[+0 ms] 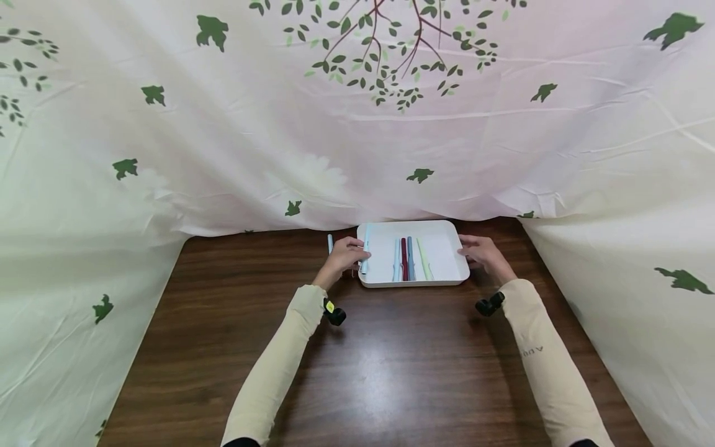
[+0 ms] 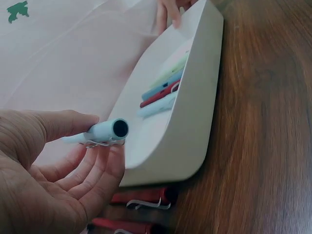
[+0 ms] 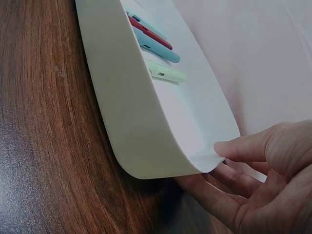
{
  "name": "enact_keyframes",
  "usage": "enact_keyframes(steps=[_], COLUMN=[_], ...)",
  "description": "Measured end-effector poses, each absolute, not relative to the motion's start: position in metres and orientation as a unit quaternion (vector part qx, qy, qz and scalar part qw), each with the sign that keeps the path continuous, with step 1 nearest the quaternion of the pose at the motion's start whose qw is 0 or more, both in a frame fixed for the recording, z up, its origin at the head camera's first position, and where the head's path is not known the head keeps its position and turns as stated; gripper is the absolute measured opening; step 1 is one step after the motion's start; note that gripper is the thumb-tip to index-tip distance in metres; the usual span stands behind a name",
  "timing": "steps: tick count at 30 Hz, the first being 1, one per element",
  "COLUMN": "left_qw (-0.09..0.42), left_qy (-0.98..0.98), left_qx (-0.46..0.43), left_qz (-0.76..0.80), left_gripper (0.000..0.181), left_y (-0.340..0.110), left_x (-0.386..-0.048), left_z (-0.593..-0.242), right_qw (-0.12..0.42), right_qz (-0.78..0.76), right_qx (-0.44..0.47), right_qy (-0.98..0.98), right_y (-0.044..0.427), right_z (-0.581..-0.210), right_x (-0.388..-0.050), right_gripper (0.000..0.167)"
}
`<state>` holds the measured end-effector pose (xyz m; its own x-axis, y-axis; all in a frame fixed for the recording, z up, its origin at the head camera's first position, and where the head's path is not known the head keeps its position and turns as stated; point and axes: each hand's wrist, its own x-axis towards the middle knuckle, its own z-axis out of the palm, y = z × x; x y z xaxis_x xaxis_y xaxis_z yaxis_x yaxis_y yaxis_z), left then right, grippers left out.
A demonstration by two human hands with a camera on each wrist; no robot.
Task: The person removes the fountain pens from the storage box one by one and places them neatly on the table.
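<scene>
My left hand (image 1: 342, 257) pinches a light blue pen (image 2: 108, 130) between thumb and fingers at the left end of a white tray (image 1: 444, 242). The pen's round open end and metal clip face the left wrist camera. At the opposite end, my right hand (image 1: 485, 254) grips the tray's rim, thumb on the inside and fingers underneath. Side by side in the tray lie another light blue pen (image 1: 396, 261), a dark red pen (image 1: 404, 261), a darker blue pen (image 1: 411, 259) and a pale green pen (image 1: 423, 256).
Two red pens (image 2: 146, 197) lie on the wooden table (image 1: 368, 372) left of the tray, below my left hand. A blue pen (image 1: 330, 242) shows just beyond that hand. Behind the tray hangs a pale curtain (image 1: 251, 155) with leaf and bird prints.
</scene>
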<state>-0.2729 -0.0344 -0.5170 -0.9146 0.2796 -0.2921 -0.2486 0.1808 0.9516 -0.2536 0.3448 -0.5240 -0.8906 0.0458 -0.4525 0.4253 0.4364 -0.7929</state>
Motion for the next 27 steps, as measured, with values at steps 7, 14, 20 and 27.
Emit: enact_keyframes(steps=[7,14,20,27], left_qw=[0.175,0.187,0.193,0.212], left_qy=[0.759,0.735,0.759,0.752], left_qx=[-0.017,-0.038,-0.038,-0.048], left_qz=[0.627,0.651,0.62,0.622], left_gripper=[0.036,0.039,0.039,0.043], left_y=[-0.052,-0.071,-0.091,-0.108], left_x=[-0.273,-0.272,-0.271,-0.273], left_z=[-0.519,-0.52,-0.523,-0.525], right_qw=[0.175,0.174,0.176,0.185], right_qz=[-0.506,-0.505,-0.504,-0.512], right_qx=[0.138,0.137,0.134,0.13], right_qy=[0.833,0.834,0.835,0.829], right_y=[0.345,0.345,0.345,0.346], right_z=[-0.525,-0.526,-0.527,-0.523], right_x=[-0.254,-0.254,-0.253,-0.252], right_gripper=[0.06,0.06,0.061,0.062])
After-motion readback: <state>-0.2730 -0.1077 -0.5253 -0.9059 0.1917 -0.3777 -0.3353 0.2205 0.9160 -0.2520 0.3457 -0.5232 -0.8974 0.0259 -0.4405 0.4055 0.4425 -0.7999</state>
